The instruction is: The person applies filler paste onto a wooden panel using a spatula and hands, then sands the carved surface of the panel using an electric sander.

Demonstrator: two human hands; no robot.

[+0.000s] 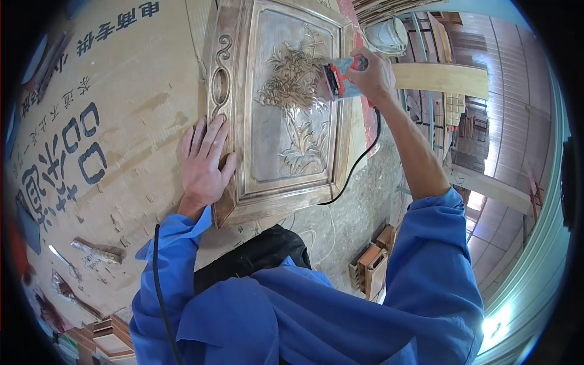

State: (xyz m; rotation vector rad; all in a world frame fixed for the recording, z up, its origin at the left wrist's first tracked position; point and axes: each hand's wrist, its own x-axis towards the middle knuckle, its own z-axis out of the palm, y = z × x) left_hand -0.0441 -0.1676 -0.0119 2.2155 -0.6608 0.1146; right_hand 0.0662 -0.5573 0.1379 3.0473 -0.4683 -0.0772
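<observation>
A carved wooden panel (277,137) with flowers in raised relief and a framed border lies on a cardboard-covered surface. My left hand (205,159) rests flat against the panel's left edge, fingers stretched out near a carved scroll and oval. My right hand (372,76) is wrapped round a red and grey power sander (342,79). The sander's working face is turned to the carved flowers at the panel's right side; whether it touches the wood I cannot tell. A black cord (365,159) hangs below my right hand and passes under the panel's lower right corner.
Printed cardboard (131,131) spreads out to the left, with a wrapped tool-like piece (97,250) on it. A white bucket (387,38) stands beyond my right hand, near a pale board (441,79). Wooden pieces (371,264) stand on the floor. Another black cord (159,286) crosses my left sleeve.
</observation>
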